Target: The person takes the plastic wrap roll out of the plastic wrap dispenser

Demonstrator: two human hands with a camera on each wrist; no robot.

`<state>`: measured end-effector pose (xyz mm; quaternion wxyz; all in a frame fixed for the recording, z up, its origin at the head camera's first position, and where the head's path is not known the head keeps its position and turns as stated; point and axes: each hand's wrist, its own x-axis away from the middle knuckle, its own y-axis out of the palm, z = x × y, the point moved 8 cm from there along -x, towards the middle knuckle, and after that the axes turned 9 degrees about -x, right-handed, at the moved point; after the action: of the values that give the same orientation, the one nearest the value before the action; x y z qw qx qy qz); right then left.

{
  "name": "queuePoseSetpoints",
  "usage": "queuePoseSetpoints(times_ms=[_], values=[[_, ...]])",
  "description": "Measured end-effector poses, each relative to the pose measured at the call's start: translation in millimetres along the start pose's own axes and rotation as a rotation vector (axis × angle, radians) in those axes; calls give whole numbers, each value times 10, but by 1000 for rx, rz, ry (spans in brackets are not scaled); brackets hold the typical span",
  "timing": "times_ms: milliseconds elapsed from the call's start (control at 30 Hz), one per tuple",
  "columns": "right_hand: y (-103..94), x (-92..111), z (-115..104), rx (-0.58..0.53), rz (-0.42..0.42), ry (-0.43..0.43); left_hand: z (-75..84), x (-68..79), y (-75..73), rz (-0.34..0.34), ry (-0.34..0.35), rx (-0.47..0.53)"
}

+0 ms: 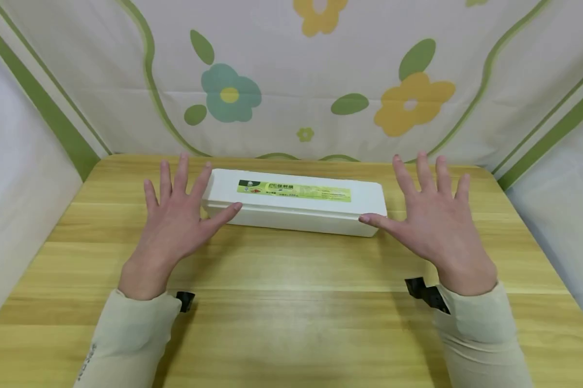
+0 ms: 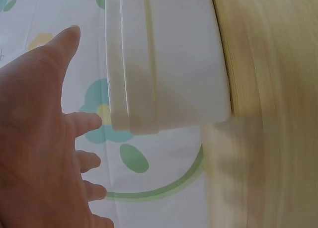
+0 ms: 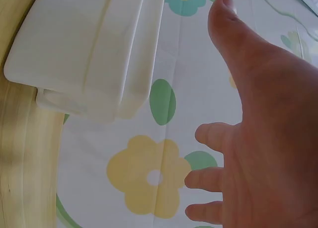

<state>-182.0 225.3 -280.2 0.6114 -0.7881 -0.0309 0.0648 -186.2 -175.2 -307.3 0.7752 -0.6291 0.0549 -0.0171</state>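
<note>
Long white box (image 1: pixel 295 206) on the wooden table (image 1: pixel 291 302), at twelve o'clock from the tabletop's centre, its length running roughly nine to three, the right end slightly nearer the person. Top closed, a ridge along the upper side; contents hidden. Yellow-green label (image 1: pixel 293 191) on top, dark patch at its nine o'clock end.

Printed cloth (image 1: pixel 291 70) hangs beyond the table's far edge: teal flower (image 1: pixel 213 97) at eleven, orange flower (image 1: pixel 393 113) at one.

Left hand (image 1: pixel 172 223) by the box's nine o'clock end, palm down, fingers straight and widely spread, grasping nothing. Right hand (image 1: pixel 437 226) by the three o'clock end, likewise fully spread and unladen. Thumbs overlap the box from above; both wrist views suggest a gap, though contact is hard to judge.
</note>
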Motion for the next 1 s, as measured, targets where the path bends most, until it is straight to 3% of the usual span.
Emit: queuePoseSetpoints(times_ms=[667, 833, 1000], values=[[47, -22, -52, -16, -19, -12, -31, -60, 59, -58, 0, 26], [103, -36, -91, -34, -40, -14, -95, -183, 149, -115, 19, 139], [187, -47, -153, -32, -79, -24, -219, -321, 281, -172, 22, 349]])
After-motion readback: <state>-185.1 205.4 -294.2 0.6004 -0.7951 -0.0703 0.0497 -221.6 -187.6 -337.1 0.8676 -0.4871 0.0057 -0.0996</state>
